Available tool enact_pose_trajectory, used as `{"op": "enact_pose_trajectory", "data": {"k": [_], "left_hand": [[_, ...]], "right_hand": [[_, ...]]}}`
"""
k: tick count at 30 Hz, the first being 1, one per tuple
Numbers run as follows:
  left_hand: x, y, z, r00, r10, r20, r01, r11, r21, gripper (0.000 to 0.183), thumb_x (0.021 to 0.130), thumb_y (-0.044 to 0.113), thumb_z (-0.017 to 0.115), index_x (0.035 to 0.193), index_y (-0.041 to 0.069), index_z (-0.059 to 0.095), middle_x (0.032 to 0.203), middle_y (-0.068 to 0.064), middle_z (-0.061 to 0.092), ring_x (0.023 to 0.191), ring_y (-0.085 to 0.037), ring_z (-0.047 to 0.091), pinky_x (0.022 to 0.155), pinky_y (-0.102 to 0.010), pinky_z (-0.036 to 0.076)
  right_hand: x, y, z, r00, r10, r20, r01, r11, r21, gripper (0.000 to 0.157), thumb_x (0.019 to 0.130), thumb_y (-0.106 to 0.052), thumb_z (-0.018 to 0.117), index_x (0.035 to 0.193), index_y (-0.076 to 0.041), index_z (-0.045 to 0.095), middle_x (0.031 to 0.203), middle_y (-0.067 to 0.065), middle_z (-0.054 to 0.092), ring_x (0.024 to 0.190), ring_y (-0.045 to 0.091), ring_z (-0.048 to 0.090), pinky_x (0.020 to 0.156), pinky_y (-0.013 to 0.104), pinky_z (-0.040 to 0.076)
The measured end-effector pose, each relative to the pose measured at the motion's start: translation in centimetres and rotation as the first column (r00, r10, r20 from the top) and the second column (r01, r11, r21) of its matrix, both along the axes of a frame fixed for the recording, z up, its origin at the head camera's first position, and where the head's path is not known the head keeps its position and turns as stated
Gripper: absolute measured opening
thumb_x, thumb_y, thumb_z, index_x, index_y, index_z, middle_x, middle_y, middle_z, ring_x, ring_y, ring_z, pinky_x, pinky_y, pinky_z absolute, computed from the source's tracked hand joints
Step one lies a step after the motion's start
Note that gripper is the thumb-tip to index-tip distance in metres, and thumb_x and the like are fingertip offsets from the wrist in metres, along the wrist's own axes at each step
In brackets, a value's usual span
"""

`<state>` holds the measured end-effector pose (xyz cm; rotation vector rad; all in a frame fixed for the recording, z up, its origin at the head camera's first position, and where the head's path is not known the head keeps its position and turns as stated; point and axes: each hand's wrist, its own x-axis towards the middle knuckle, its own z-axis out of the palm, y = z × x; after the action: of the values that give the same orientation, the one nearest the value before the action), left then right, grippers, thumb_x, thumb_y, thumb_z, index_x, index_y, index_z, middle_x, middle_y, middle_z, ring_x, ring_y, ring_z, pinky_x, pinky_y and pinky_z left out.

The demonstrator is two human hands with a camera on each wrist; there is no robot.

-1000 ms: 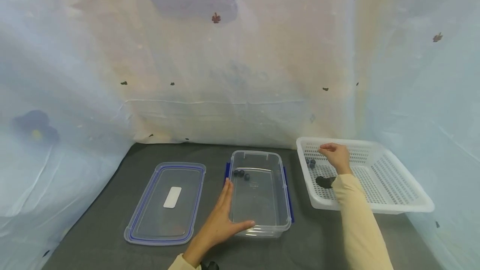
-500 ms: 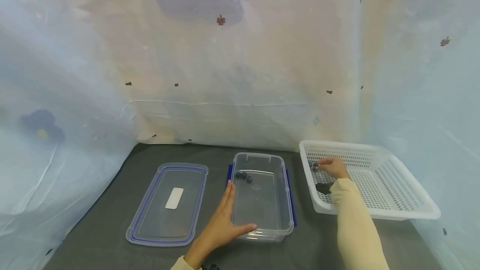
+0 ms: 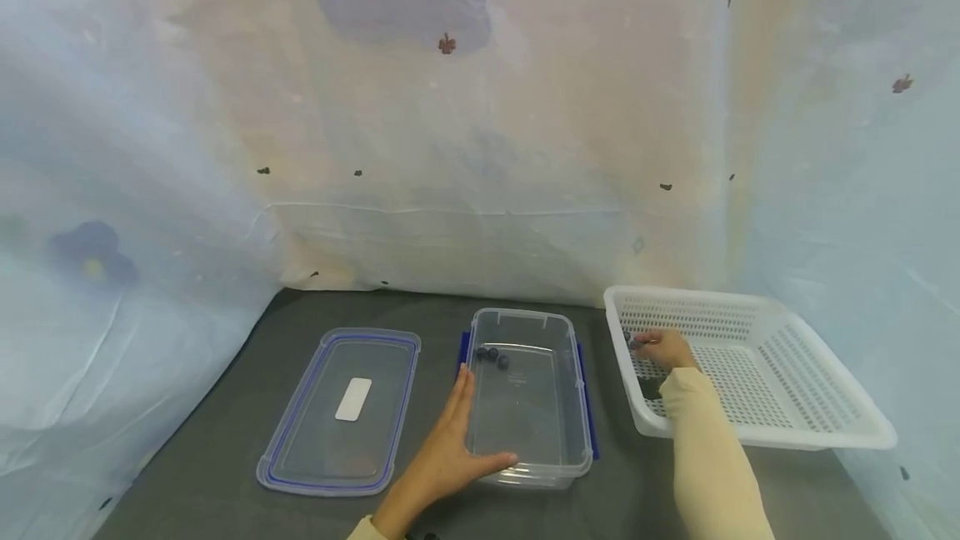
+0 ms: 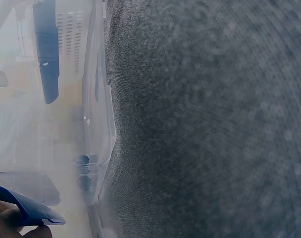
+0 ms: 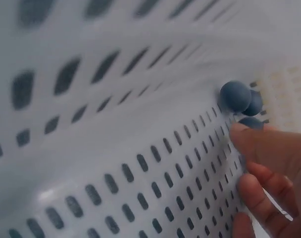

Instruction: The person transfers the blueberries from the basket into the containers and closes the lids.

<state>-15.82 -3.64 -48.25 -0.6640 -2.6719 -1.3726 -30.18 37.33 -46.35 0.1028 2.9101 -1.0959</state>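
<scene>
White basket (image 3: pixel 813 377) holds dark berries (image 5: pixel 235 96); right hand (image 3: pixel 670 349) curled at one, grip unclear; left hand (image 3: pixel 447 450) spread against clear box (image 3: pixel 528 417).

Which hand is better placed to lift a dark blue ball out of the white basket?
The right hand, I'd judge: it is inside the white basket, close to the dark blue balls, while the left hand is over at the clear box.

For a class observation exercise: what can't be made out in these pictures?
Right wrist: one small dark-blue ball, mostly hidden by the right hand; whether pinched is unclear.
Left wrist: left hand, cut off by the corner.
Head: faint marks in the clear rectangular plastic box, too small.
</scene>
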Motion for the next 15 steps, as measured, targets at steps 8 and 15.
{"op": "enact_pose_trajectory", "data": {"k": [8, 15], "left_hand": [[0.0, 0.1, -0.1, 1.000, 0.002, -0.002, -0.002, 1.000, -0.006, 0.125, 0.071, 0.068, 0.072, 0.156, 0.010, 0.001, 0.162, -0.008, -0.003, 0.143, -0.036, 0.010, 0.108, -0.059, 0.022], [0.0, 0.1, 0.0, 1.000, -0.003, -0.005, 0.003, 1.000, -0.003, 0.125, 0.071, 0.067, 0.073, 0.156, 0.011, 0.000, 0.162, -0.009, -0.004, 0.144, -0.035, 0.009, 0.109, -0.058, 0.021]], "right_hand": [[-0.3, 0.6, -0.9, 0.999, -0.031, -0.012, 0.031, 0.999, 0.015, 0.037, 0.081, -0.017, 0.074, 0.110, 0.005, 0.068, 0.110, 0.027, 0.065, 0.104, 0.046, 0.058, 0.088, 0.056, 0.046], [-0.5, 1.1, -1.3, 0.998, -0.054, -0.010, 0.054, 0.998, 0.010, 0.037, 0.080, -0.022, 0.075, 0.108, 0.002, 0.071, 0.106, 0.023, 0.068, 0.099, 0.041, 0.061, 0.082, 0.050, 0.048]]}}
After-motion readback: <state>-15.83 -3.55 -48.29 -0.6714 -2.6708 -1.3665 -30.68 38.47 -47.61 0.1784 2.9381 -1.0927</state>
